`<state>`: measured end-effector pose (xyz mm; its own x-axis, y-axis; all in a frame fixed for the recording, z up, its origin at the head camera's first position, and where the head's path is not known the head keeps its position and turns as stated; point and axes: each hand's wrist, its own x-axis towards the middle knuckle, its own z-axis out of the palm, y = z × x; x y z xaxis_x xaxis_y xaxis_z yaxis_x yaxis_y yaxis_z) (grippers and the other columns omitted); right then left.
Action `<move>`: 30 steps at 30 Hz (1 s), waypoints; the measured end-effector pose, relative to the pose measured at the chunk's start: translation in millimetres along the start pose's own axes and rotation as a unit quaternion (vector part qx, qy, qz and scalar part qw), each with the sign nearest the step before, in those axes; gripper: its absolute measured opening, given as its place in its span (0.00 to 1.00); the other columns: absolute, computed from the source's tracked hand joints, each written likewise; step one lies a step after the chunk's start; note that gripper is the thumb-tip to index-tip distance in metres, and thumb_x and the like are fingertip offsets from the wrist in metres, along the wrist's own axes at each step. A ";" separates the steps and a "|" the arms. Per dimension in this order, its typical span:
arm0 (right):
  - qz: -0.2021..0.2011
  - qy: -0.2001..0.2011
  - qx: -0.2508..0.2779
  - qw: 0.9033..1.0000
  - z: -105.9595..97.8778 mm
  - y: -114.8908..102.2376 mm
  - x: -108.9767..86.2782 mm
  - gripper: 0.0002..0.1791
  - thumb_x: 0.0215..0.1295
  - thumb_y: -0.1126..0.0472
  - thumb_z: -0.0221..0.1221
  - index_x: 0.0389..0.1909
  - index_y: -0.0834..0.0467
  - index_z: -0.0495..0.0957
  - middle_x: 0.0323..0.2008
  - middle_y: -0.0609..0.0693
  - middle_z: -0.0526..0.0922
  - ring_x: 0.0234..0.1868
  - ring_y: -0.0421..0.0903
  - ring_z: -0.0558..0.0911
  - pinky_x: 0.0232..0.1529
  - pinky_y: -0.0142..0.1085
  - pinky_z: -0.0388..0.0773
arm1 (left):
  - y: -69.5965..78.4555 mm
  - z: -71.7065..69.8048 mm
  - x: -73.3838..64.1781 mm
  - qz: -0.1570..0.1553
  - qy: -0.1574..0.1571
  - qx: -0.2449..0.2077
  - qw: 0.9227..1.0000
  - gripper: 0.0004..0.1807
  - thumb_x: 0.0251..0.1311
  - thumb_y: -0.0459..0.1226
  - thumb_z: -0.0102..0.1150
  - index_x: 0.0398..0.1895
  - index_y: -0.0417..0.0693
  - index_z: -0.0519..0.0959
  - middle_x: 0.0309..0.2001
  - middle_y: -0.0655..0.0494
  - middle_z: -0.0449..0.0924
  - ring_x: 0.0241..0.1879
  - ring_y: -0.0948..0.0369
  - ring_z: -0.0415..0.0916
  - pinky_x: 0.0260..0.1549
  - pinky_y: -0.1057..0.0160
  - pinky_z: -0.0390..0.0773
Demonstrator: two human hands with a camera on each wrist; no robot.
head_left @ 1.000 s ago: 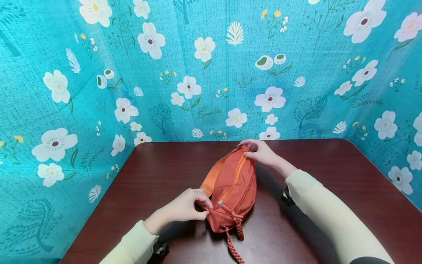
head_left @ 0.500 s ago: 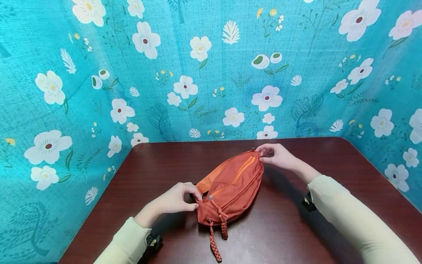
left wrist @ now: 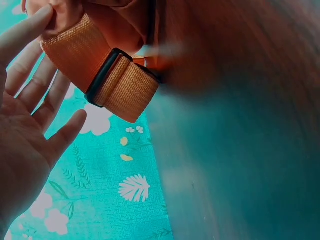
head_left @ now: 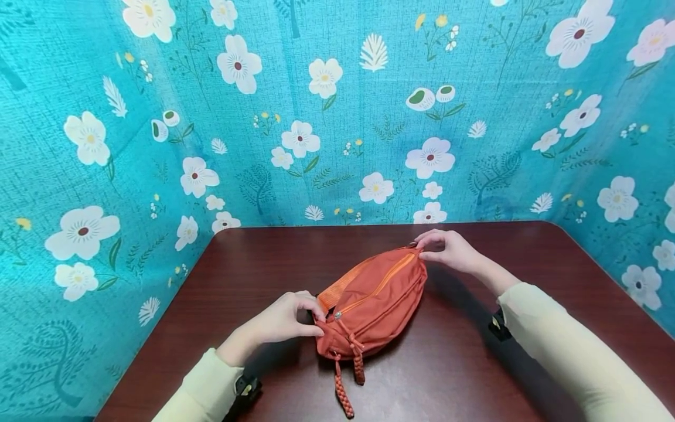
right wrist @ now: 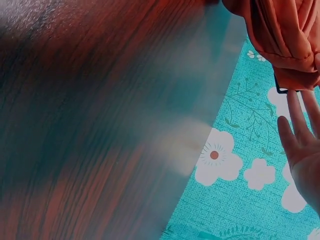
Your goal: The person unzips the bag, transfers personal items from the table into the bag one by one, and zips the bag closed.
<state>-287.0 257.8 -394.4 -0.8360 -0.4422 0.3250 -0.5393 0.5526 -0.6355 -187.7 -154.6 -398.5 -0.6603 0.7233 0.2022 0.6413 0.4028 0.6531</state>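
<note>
A rust-orange waist bag [head_left: 387,305] sits slantwise on the dark table, its front zipper [head_left: 374,290] drawn shut. My left hand [head_left: 282,319] pinches the bag's near left end, thumb in front. At the far right end, my right hand [head_left: 452,252] pinches the opposite corner. An orange webbing strap [head_left: 341,286] runs behind the bag. Two braided zipper pulls [head_left: 344,391] hang off the near end onto the table. The left wrist view shows the strap's black slider buckle [left wrist: 102,77] beside the hand; a black buckle [right wrist: 281,86] shows by the right fingers.
The dark wood-grain table [head_left: 253,258] has rounded far corners. A turquoise flowered cloth [head_left: 327,158] hangs behind it and along both sides. Each wrist carries a small black camera [head_left: 248,387] under the sleeve.
The bag has swung from nearly upright in view to a slant, its far end going right with my right hand. My left hand moved slightly left and away. The last half second brings little motion.
</note>
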 end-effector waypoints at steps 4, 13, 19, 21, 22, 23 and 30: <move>0.004 -0.003 0.009 1.000 -4.5 -2.1 -7.0 0.08 0.55 0.64 0.70 0.37 0.57 0.86 0.44 0.54 0.84 0.48 0.52 0.80 0.45 0.40 0.76 | -2.0 -2.9 1.3 0.003 0.013 0.013 1.000 0.08 0.50 0.39 0.74 0.32 0.58 0.83 0.34 0.71 0.78 0.38 0.61 0.74 0.41 0.53 0.76; -0.027 0.008 -0.018 0.999 -14.9 -3.6 -30.9 0.07 0.53 0.63 0.72 0.32 0.50 0.86 0.35 0.42 0.84 0.40 0.41 0.80 0.40 0.30 0.73 | -9.8 -12.5 7.0 -0.011 0.033 0.036 0.999 0.09 0.51 0.35 0.73 0.34 0.55 0.83 0.34 0.68 0.78 0.39 0.58 0.75 0.43 0.54 0.76; -0.010 0.003 -0.035 0.999 -19.0 -9.7 -49.2 0.06 0.53 0.59 0.73 0.29 0.45 0.85 0.32 0.39 0.81 0.36 0.40 0.77 0.37 0.34 0.74 | -19.0 -19.2 14.6 -0.025 0.046 0.049 0.997 0.09 0.51 0.33 0.72 0.34 0.54 0.83 0.35 0.67 0.79 0.40 0.58 0.75 0.45 0.56 0.77; -0.001 -0.002 -0.034 0.999 -20.4 -13.8 -54.2 0.06 0.53 0.57 0.73 0.29 0.45 0.85 0.32 0.39 0.81 0.36 0.40 0.77 0.37 0.36 0.75 | -22.2 -21.0 17.2 -0.030 0.049 0.047 0.997 0.09 0.52 0.34 0.72 0.34 0.55 0.83 0.35 0.67 0.79 0.40 0.58 0.75 0.45 0.55 0.76; 0.001 -0.003 -0.032 0.999 -21.0 -16.2 -56.2 0.06 0.53 0.57 0.73 0.28 0.45 0.85 0.32 0.39 0.81 0.36 0.41 0.77 0.36 0.37 0.75 | -23.5 -21.8 18.5 -0.033 0.051 0.046 0.997 0.09 0.52 0.34 0.72 0.35 0.55 0.83 0.35 0.67 0.79 0.40 0.59 0.75 0.46 0.54 0.76; -0.001 -0.002 -0.030 1.000 -21.5 -17.6 -58.0 0.06 0.53 0.57 0.73 0.28 0.45 0.85 0.32 0.39 0.81 0.35 0.41 0.77 0.36 0.37 0.76 | -24.8 -22.4 20.0 -0.035 0.053 0.042 0.997 0.09 0.53 0.34 0.72 0.35 0.55 0.83 0.36 0.67 0.80 0.41 0.59 0.75 0.46 0.53 0.76; -0.003 -0.004 -0.008 1.000 -19.9 -22.1 -69.1 0.06 0.52 0.59 0.73 0.28 0.45 0.85 0.30 0.40 0.81 0.32 0.41 0.77 0.30 0.35 0.76 | -36.4 -24.9 30.6 -0.050 0.072 0.030 0.996 0.09 0.53 0.31 0.71 0.36 0.52 0.83 0.36 0.65 0.81 0.42 0.62 0.75 0.50 0.51 0.74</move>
<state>-219.3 290.3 -388.9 -0.8318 -0.4507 0.3240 -0.5462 0.5605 -0.6225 -241.0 -161.1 -397.9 -0.7687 0.5911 0.2443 0.5887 0.5046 0.6316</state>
